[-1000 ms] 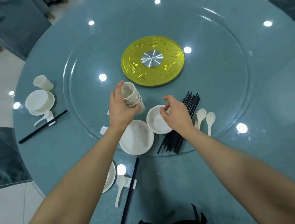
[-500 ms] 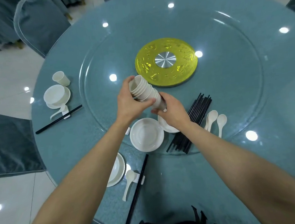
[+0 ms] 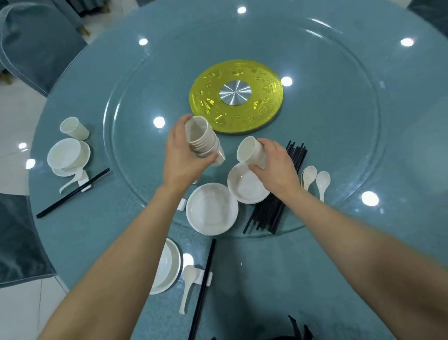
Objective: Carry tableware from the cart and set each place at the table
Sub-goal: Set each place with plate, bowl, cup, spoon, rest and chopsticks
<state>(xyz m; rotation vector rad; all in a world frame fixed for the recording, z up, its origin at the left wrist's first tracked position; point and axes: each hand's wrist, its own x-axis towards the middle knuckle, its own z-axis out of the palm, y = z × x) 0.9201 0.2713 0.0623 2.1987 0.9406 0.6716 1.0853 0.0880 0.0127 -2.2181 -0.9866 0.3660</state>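
My left hand (image 3: 182, 157) grips a stack of white cups (image 3: 203, 140), tilted, above the glass turntable (image 3: 350, 137). My right hand (image 3: 273, 162) holds a single white cup (image 3: 251, 151) just right of the stack, above a white bowl (image 3: 246, 188). A white plate (image 3: 211, 209) lies next to that bowl. A bundle of black chopsticks (image 3: 272, 209) and two white spoons (image 3: 316, 180) lie under and right of my right wrist. Near me, a plate (image 3: 169, 266), a spoon (image 3: 187, 284) on a rest and chopsticks (image 3: 201, 296) form one place.
A set place at the left has a cup (image 3: 73, 128), a bowl on a plate (image 3: 67, 156), a spoon and chopsticks (image 3: 73, 192). A yellow disc (image 3: 238, 95) marks the turntable's centre. Covered chairs (image 3: 33, 42) stand around the round teal table (image 3: 253, 275).
My right hand came up to the stack, took hold of the bottom cup and pulled it off to the right. The left hand kept the rest of the stack.
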